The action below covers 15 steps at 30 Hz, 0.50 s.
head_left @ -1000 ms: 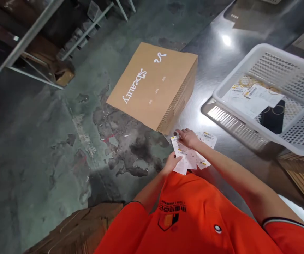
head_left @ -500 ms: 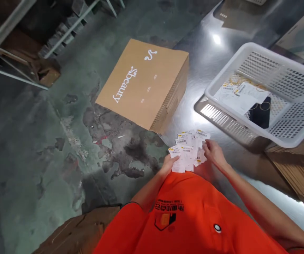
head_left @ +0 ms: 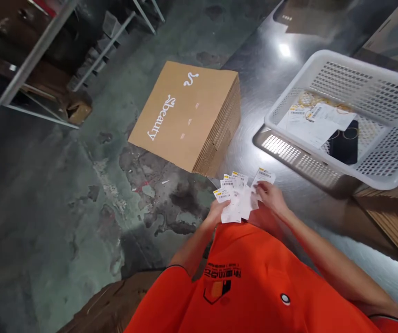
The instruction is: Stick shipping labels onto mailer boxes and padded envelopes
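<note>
My left hand [head_left: 217, 211] grips a fanned bunch of white paper slips [head_left: 235, 203] with printed barcodes and yellow marks, its thumb lying on top. Just right of the fan, my right hand [head_left: 271, 196] pinches another slip [head_left: 264, 176] by its lower part; the barcode end points away from me. The fingertips of that hand partly cover the paper, and the lower edges overlap the other slips. Both hands are close to my orange shirt, by the metal table's edge.
A stack of flat brown cartons [head_left: 185, 115] lies on the metal table [head_left: 254, 92] ahead. At the right stands a white perforated basket [head_left: 323, 152] with papers, yellow rubber bands and a dark flat item. More folded cardboard [head_left: 389, 222] is at the right edge; a metal rack [head_left: 39, 60] stands far left.
My right hand has moved slightly left, and its slip now stands more apart from the fan. The left-hand slips have spread and shifted a little left. The camera view has turned slightly.
</note>
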Available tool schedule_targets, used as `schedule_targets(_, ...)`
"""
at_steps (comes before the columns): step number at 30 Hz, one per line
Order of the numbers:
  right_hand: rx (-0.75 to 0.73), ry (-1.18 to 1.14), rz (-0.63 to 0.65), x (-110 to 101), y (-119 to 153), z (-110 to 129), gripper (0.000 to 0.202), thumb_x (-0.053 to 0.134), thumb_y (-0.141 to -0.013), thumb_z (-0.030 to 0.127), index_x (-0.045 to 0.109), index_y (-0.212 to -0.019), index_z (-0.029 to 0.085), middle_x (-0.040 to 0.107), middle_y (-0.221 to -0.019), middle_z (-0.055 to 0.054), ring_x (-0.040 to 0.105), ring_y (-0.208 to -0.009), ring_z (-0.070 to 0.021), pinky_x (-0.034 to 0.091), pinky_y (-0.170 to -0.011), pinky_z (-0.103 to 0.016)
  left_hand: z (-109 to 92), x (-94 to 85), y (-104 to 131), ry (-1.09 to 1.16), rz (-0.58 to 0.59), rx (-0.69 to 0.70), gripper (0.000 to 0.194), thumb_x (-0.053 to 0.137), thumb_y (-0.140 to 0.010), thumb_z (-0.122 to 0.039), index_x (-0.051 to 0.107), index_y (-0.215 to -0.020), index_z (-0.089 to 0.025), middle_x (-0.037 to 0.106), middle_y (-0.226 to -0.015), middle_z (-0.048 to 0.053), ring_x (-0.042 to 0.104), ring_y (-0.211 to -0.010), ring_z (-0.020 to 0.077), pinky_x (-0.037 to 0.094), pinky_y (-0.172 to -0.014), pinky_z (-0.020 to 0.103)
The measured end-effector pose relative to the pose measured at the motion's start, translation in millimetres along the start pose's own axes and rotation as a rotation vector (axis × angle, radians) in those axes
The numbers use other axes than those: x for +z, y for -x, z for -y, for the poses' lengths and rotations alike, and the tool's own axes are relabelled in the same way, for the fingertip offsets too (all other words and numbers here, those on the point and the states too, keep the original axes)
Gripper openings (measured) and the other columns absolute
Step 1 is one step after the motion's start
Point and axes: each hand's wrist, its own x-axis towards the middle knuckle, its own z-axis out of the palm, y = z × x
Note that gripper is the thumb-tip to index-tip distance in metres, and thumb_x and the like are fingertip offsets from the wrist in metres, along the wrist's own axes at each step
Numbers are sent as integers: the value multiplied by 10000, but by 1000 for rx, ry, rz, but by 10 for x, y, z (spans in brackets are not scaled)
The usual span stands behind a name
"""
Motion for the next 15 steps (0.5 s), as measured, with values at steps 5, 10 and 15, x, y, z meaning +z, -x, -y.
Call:
schedule_targets(5,66,-73,4,-55,-168,55,455,591,-884,415,579,-1270,174,715,-1076,-124,682,-921,-248,519,-898,-411,-68,47,128,172,47,-91,388,795,-744,-273,675,-1097,-166,703,-1250,127,628,-1216,328,528,-1029,463)
schedule_targets(10,132,-384,128,237,-54,68,405,644,-801,419,662,-1108,155,728,-1116,-123,675,-1013,-258,530,-902,-396,10,228,200,263,95,-86,411,737,-808,-314,642,-1177,-161,692,-1272,119,604,-1254,305,516,-1054,450)
schedule_targets(15,149,-371,62,50,85,-59,262,683,-726,358,726,-910,176,756,-987,-85,675,-975,-294,535,-873,-415,-10,237,181,188,149,40,454,811,-729,-270,649,-1138,-161,699,-1253,115,606,-1241,325,494,-1061,449)
